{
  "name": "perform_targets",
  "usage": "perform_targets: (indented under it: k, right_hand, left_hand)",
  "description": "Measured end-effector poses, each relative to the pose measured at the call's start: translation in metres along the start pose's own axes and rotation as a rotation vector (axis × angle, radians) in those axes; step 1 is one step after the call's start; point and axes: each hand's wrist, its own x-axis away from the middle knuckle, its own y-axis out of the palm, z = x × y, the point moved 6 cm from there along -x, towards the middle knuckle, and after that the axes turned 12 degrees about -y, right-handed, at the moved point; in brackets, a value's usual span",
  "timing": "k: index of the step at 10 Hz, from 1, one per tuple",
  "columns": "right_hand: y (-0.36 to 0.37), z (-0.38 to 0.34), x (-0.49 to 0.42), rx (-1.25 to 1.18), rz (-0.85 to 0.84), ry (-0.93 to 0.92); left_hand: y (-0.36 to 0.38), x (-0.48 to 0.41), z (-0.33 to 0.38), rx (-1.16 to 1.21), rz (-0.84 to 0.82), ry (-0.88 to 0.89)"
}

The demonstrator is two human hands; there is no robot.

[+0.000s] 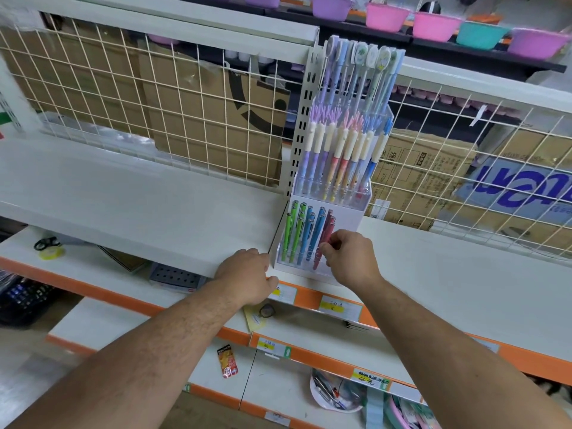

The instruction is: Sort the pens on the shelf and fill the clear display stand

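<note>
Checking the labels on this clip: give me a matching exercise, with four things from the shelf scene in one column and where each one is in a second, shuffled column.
Things:
1. left hand
2. right hand
3. green pens
4. yellow tape roll

Places:
A. leftmost in the lower tier of the clear display stand
B. on the lower shelf, far left
C. pinching a red pen in the stand
D. resting on the front edge of the white shelf

Pairs: 1-D, 2-C, 3-A, 4-B
</note>
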Motion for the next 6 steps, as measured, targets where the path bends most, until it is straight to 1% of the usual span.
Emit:
perform_targets:
  k: [2,6]
  right_hand:
    - [0.003,0.002,0.006,0.032,-0.033,0.009]
    - [0.004,0.01,0.032,-0.051,0.0,-0.014]
  left_hand:
    - [0.0,0.001,0.001,-0.001,-0.007,-0.006]
    - [0.007,0.006,0.002,-0.009,-0.01,-0.04]
